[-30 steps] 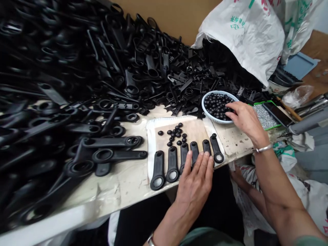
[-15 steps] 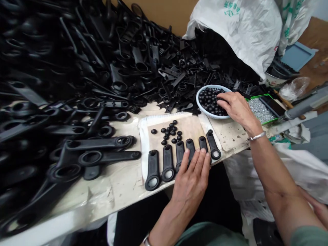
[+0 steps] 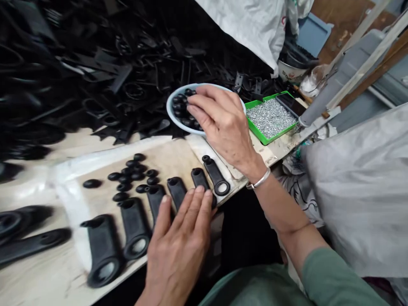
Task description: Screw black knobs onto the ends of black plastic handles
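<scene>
Pale worktop [image 3: 35, 276] | 6 black levers [image 3: 132, 221] are laid along its edge, partly covered by flat, unclenched left hand [image 3: 180, 250] | loose balls [image 3: 127, 171] scattered behind | blue basket [image 3: 169, 109] overhung by right hand [image 3: 226, 127], whose grip cannot be told | green tray [image 3: 264, 139] placed alongside

l hand [image 3: 180, 246] on blk levers [image 3: 177, 192]; r hand [image 3: 225, 125] at bowl [image 3: 170, 108]

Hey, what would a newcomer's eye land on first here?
Probably the dark heap of black plastic parts filling the upper left. Next, the bright green plastic tray of small silvery metal pieces, just right of the pale blue oval basket of round black knobs under the right hand. Nearer, the left hand lies on some of six long black levers in a row.
</scene>
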Demonstrator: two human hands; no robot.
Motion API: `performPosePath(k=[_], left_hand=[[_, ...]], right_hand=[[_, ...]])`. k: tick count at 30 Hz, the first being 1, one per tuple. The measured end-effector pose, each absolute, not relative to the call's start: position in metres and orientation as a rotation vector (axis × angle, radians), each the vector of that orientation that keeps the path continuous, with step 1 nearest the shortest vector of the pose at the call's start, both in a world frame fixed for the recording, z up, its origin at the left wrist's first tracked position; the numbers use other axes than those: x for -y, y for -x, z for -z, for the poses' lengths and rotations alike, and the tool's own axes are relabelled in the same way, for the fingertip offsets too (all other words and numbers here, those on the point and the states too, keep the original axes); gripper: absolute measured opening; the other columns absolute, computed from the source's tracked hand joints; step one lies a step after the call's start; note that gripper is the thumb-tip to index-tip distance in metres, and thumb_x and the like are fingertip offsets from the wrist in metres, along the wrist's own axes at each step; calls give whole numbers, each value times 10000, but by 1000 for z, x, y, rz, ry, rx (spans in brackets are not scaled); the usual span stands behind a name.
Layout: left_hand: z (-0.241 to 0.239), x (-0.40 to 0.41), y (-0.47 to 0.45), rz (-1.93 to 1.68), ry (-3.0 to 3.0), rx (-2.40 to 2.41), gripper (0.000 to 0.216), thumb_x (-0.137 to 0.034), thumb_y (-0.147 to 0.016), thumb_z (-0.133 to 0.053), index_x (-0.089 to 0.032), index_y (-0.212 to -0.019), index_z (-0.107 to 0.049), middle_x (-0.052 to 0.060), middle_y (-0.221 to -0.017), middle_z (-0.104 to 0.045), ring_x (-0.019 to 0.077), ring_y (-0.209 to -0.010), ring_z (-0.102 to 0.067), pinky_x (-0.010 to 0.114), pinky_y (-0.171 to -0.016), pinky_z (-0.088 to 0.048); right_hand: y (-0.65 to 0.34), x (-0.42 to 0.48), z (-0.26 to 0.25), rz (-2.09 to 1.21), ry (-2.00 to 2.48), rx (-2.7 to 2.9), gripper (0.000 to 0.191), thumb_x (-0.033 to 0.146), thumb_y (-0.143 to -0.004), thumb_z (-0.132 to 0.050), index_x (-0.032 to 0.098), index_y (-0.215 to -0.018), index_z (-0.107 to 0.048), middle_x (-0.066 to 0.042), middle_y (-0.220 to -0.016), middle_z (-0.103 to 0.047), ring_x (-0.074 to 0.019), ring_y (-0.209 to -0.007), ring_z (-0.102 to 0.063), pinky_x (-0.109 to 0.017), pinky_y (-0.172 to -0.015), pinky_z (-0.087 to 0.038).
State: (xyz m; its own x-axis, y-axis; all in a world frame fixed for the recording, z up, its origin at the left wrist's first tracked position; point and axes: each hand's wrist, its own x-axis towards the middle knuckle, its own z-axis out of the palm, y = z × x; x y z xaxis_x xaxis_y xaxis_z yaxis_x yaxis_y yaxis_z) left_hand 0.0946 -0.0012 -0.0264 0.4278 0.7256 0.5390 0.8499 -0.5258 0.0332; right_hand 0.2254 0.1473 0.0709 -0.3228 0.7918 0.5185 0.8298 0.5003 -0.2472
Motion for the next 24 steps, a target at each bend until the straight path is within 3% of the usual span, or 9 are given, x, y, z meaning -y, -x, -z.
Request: performPosePath(k=[7, 13, 18, 24], left_hand=[[28, 2, -94, 748, 2429, 1346, 575, -171, -1019, -370, -55, -1555, -198, 253, -1309, -607, 348, -1171, -636, 528, -1123, -387], [34, 3, -87, 697, 2505, 1360, 586, -166, -1006, -353, -72, -1562, -192, 243, -1390, -544, 357, -1214, -607, 550, -1129, -379], [36, 3, -84, 655, 2530, 1405, 621, -164, -995, -373, -111, -1574, -158, 224, -1449, -492, 353, -1258, -576, 551, -1125, -391], [30, -1, -88, 741, 2474, 1304, 542, -169, -1010, -334, -31, -1531, -275, 260, -1334, -589, 366, -1172, -634, 542, -1069, -445]], right_hand=[[-230, -152, -44, 38, 1190, 2110, 215, 246, -1013, -514, 193, -1115, -697, 1, -1216, -673, -114, -1163, -553, -288, -1103, -405], [-236, -143, -39, 8, 1294, 2116, 218, 241, -1026, -483, 258, -1118, -680, 61, -1244, -659, -79, -1178, -539, -242, -1116, -385], [-236, -139, -34, -35, 1272, 2067, 166, 207, -994, -553, 195, -1080, -694, 26, -1196, -684, -83, -1155, -568, -229, -1101, -409], [-241, -139, -26, -9, 1221, 2021, 159, 174, -982, -554, 199, -1009, -708, 16, -1153, -701, -92, -1138, -604, -246, -1082, -448]])
